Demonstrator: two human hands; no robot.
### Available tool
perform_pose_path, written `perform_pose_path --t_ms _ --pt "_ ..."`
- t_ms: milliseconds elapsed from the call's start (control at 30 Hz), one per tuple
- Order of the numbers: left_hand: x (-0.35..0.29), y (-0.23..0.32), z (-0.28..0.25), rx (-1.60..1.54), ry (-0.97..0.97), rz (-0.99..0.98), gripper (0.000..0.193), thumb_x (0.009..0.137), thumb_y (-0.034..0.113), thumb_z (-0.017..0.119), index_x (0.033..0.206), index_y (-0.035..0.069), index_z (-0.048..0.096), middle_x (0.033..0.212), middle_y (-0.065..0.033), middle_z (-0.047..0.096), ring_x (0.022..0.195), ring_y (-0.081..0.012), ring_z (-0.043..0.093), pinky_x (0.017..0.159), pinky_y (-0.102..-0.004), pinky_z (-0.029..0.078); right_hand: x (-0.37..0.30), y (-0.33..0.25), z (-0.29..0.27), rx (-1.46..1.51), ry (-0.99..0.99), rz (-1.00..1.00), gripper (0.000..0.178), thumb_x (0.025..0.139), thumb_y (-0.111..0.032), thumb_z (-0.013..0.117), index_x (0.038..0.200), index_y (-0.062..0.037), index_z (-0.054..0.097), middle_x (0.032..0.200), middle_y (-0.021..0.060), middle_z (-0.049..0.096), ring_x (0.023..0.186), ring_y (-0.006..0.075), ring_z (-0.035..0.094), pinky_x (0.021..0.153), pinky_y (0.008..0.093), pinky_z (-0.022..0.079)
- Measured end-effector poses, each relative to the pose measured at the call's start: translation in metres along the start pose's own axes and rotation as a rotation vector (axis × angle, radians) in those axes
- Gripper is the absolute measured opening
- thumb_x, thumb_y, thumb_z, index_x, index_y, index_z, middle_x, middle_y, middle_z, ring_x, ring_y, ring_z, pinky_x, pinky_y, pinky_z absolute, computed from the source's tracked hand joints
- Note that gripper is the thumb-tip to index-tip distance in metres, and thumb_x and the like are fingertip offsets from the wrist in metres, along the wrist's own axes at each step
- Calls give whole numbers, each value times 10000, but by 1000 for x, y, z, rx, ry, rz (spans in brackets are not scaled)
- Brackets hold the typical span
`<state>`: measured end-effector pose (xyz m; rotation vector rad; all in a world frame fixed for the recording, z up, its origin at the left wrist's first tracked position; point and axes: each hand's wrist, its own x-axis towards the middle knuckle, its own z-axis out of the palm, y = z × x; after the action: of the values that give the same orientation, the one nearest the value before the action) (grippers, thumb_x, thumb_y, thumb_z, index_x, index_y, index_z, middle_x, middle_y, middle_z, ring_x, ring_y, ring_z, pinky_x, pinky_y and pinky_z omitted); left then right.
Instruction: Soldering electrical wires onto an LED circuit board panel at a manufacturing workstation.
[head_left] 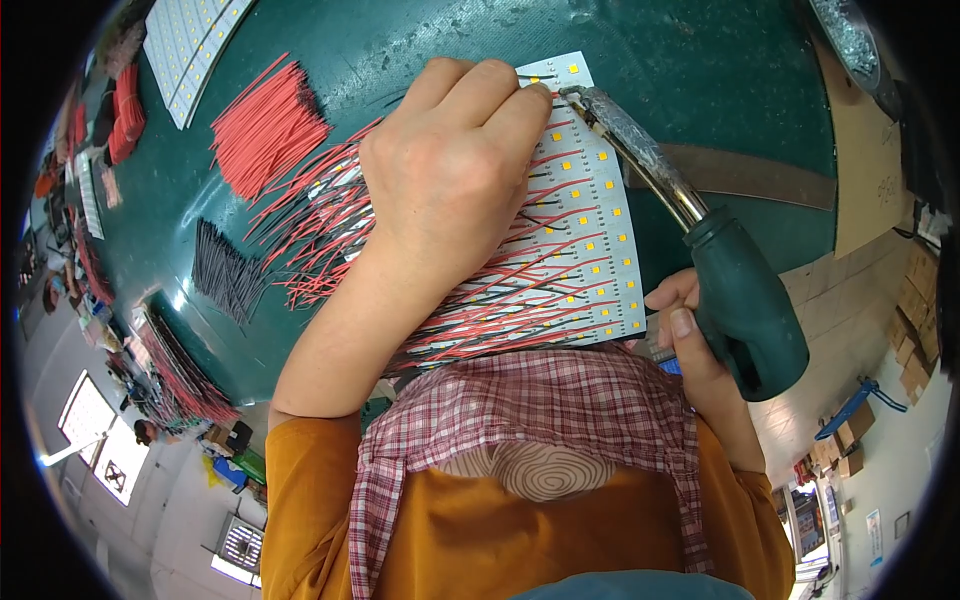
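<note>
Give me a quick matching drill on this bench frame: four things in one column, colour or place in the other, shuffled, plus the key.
Things:
1. soldering iron handle
2. loose cut wire bundle
3. LED strip board
4. left hand

Places or colours:
A. white, dotted with small yellow squares
B. dark green, gripped in the right hand
C. pressing down on the wired boards, fingertips by the iron's tip
D. red, lying on the green bench mat at upper left

Pairs: 1-B, 2-D, 3-A, 4-C
</note>
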<state>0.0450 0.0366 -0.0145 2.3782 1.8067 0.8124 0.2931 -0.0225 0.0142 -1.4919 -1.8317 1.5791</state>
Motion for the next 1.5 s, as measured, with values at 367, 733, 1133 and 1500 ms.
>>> perform_pose_path --t_ms 367,733,1133,1500 --pt "2 -10 3 -4 24 2 164 633 69 650 791 107 634 771 -17 549 718 -199 559 552 -310 470 19 -15 -3 273 127 7 274 881 -96 527 1138 -9 489 893 126 621 583 82 479 539 231 422" --pt "10 -10 3 -15 30 -56 158 699 -15 656 829 73 676 729 -40 583 666 -212 563 583 -309 458 21 -2 2 183 108 -107 183 876 -109 586 1040 -50 531 920 116 625 586 66 488 560 230 448" --pt "12 -11 5 92 -16 -25 154 683 5 662 814 87 670 728 -22 574 660 -208 555 565 -315 458 23 -22 3 502 259 76 286 864 -145 553 1102 -3 482 844 133 605 560 89 486 511 230 412" --pt "8 18 4 -329 -67 -2 272 695 72 695 956 45 625 943 -104 593 842 -294 549 727 -374 464 34 16 14 842 345 -162 422 846 -304 609 1144 -26 502 1092 213 588 942 249 593 862 378 460"
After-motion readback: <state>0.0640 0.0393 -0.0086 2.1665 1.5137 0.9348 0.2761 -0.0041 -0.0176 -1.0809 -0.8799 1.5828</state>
